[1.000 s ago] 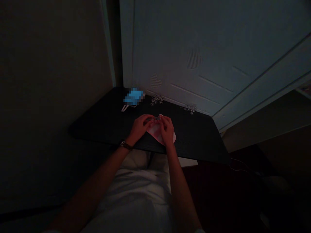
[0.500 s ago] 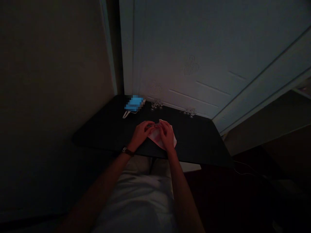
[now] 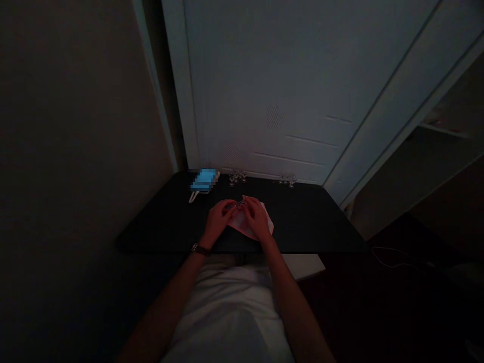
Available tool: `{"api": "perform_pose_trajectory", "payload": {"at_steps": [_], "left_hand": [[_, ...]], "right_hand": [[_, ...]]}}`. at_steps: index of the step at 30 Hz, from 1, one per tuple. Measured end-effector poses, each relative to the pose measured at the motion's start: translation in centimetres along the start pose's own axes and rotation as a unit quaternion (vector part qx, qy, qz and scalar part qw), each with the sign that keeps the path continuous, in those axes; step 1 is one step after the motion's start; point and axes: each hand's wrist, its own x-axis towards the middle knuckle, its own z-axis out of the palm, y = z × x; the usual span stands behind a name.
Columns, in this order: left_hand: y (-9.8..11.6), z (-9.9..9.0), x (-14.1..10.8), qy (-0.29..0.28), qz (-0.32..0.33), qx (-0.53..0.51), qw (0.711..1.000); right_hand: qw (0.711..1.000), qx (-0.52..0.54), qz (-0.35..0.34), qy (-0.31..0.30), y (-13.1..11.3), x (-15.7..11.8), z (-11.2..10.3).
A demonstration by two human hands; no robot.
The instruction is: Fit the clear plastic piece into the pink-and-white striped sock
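Note:
Over the dark table (image 3: 302, 217), a small clear object (image 3: 241, 203) sits between the fingertips of both hands. My left hand (image 3: 218, 218) pinches its left end, and a dark watch is on that wrist. My right hand (image 3: 257, 217) has its fingers closed at the other end, together with a pinkish-white cloth (image 3: 242, 222) that spreads beneath and beside it. The light is dim, so the exact shape of the small object cannot be made out.
Behind the hands lie two clusters of small clear pieces (image 3: 237, 177) (image 3: 288, 180) along the white panel (image 3: 264, 75). A blurred blue-screened device (image 3: 204, 179) with a white strap is at the back left. Below the table edge shows a white board (image 3: 304, 264).
The camera view has tilted and shifted, so the table appears lower and straighter. Both hands keep hold of the small object and stay close together over the cloth.

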Motion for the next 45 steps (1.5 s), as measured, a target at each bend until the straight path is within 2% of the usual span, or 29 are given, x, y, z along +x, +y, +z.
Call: {"api": "perform_pose_trajectory", "payload": {"at_steps": [20, 32, 45], "left_hand": [[-0.62, 0.08, 0.02, -0.026, -0.008, 0.000, 1.000], [-0.62, 0.31, 0.10, 0.007, -0.012, -0.008, 1.000], [-0.30, -0.05, 0.15, 0.003, -0.020, -0.003, 1.000]], "right_hand": [[1.000, -0.009, 0.000, 0.013, 0.08, -0.03, 0.01], [1.000, -0.016, 0.000, 0.021, -0.08, -0.02, -0.08], [1.000, -0.011, 0.012, 0.023, -0.26, 0.07, 0.00]]}}
